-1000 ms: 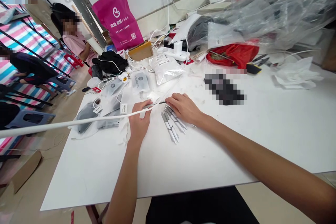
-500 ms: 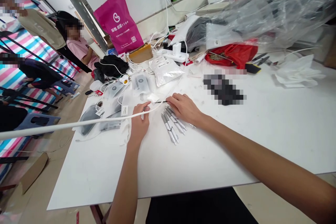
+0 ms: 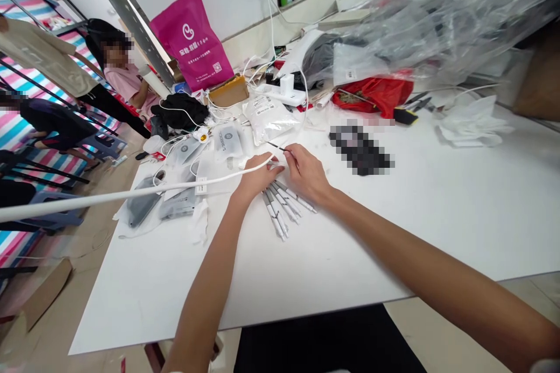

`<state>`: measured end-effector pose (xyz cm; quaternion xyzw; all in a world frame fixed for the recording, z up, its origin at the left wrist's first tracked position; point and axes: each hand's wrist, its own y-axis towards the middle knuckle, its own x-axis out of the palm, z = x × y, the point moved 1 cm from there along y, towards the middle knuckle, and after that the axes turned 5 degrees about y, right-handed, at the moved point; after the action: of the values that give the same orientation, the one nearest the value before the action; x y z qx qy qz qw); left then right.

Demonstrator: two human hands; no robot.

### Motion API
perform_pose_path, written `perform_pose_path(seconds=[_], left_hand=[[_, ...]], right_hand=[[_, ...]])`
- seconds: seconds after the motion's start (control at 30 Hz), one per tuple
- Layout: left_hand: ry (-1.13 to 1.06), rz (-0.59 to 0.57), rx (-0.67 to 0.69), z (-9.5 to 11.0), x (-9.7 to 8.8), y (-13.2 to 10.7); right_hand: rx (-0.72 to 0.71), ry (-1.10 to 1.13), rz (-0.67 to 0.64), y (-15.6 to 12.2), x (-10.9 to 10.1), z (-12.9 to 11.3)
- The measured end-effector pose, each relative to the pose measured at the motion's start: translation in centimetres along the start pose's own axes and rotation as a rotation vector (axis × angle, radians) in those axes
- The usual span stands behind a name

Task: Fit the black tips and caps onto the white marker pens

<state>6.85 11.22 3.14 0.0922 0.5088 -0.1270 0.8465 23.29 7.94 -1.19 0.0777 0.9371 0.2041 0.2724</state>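
Note:
Between the thumb and fingers of my right hand (image 3: 306, 170) is a thin dark pen refill (image 3: 276, 146), its free end pointing up and left. My left hand (image 3: 258, 176) is just to the left, turned inward, with its fingers bent and its thumb close to them. Something small and whitish shows by its fingertips, too small to make out. Just below both hands lies a fanned row of several white pens (image 3: 280, 210) with grey grips. Their upper ends are partly hidden by my hands.
A white cable (image 3: 131, 193) crosses in front of the view, over my left hand. Packaged items (image 3: 179, 201) in frosted bags lie at left. Behind are a white plastic bag (image 3: 269, 119), a magenta bag (image 3: 192, 41) and a red bag (image 3: 371, 96). People sit and stand at far left.
My left hand has moved right and turned inward, closer to my right hand. The refill, earlier level between both hands, is now tilted in my right hand. The view has shifted slightly.

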Motion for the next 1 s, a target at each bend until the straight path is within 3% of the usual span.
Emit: perform_pose_path(seconds=[0.17, 0.37, 0.47, 0.67, 1.0], left_hand=[[-0.033, -0.053, 0.03, -0.1, 0.2, 1.6], [-0.23, 0.128, 0.005, -1.6, -0.3, -0.7], [-0.951, 0.235, -0.129, -3.4, -0.4, -3.2], [-1.371, 0.314, -0.22, -6.1, 0.6, -5.9], [-1.523, 0.353, -0.277, -5.3, 1.2, -6.0]], right_hand=[[-0.017, -0.017, -0.031, 0.0, 0.2, 0.1], [-0.029, -0.037, -0.07, -0.1, 0.0, -0.1], [-0.074, -0.07, -0.105, -0.3, 0.0, -0.2], [-0.241, -0.21, -0.222, -1.1, 0.7, -0.3], [-0.308, -0.247, -0.249, -1.5, 1.0, 0.0]])
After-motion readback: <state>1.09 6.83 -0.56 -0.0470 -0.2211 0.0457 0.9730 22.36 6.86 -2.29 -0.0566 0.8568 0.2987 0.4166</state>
